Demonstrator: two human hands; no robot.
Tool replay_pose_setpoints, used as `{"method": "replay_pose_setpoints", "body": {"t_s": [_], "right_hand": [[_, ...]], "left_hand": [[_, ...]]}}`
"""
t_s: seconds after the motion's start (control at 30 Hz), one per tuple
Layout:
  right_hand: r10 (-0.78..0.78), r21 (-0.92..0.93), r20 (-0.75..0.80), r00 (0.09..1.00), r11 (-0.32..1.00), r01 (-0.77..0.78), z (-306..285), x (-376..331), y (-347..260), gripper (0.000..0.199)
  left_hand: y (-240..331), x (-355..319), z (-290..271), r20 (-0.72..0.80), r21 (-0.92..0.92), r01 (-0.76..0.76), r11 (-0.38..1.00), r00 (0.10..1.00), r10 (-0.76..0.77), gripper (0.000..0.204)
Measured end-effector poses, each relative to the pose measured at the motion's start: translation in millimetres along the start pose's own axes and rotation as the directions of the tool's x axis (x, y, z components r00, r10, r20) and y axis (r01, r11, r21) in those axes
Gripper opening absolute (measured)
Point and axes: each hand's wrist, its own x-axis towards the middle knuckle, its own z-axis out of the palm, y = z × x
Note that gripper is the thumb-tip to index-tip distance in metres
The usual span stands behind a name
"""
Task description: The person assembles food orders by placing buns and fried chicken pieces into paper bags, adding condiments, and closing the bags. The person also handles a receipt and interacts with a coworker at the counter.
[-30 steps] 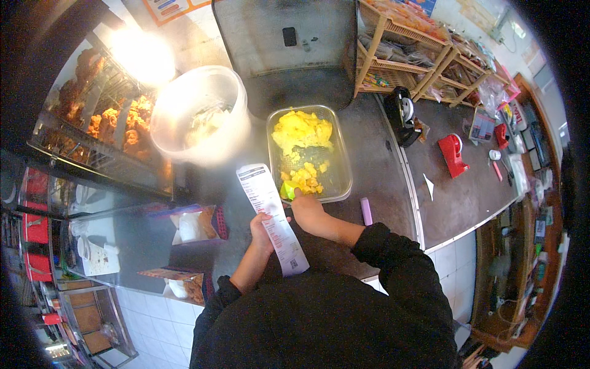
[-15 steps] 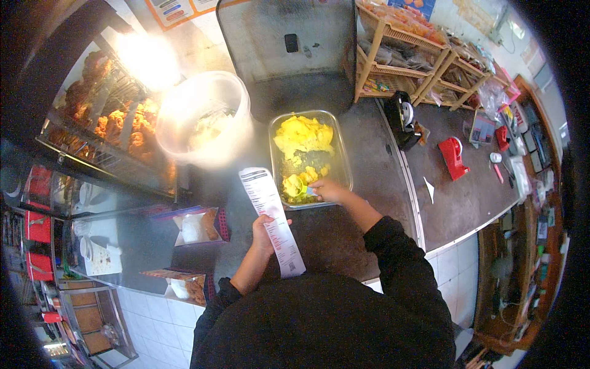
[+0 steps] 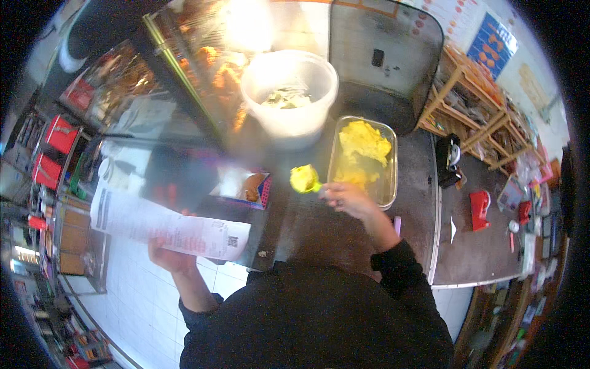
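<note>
The right hand [image 3: 344, 198] gripped a scoop [image 3: 305, 179] heaped with yellow food, held just left of the clear tray [image 3: 388, 184] on the dark counter [image 3: 418, 246]. The left hand [image 3: 172, 255], well left of the tray, pinched a long receipt [image 3: 166, 224]. A white tub [image 3: 289, 92] stood behind the tray.

The right hand [image 3: 344, 198] held a green scoop [image 3: 305, 179] heaped with yellow food just at nine o'clock of the clear rectangular container [image 3: 388, 184] on the dark surface [image 3: 344, 230], the left hand [image 3: 172, 255] gripped a long paper receipt [image 3: 166, 226], and a white tub [image 3: 289, 92] stood at eleven o'clock of the container.
</note>
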Motion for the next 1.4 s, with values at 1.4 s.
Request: {"method": "replay_pose_setpoints", "body": {"t_s": [1.4], "right_hand": [[-0.647,-0.927,-0.33,0.688,0.082,-0.367,-93,81,21,0.028]], "left_hand": [[39,-22,-69,-0.29,0.058,-0.127,0.99,0.947,0.138,0.089]]}}
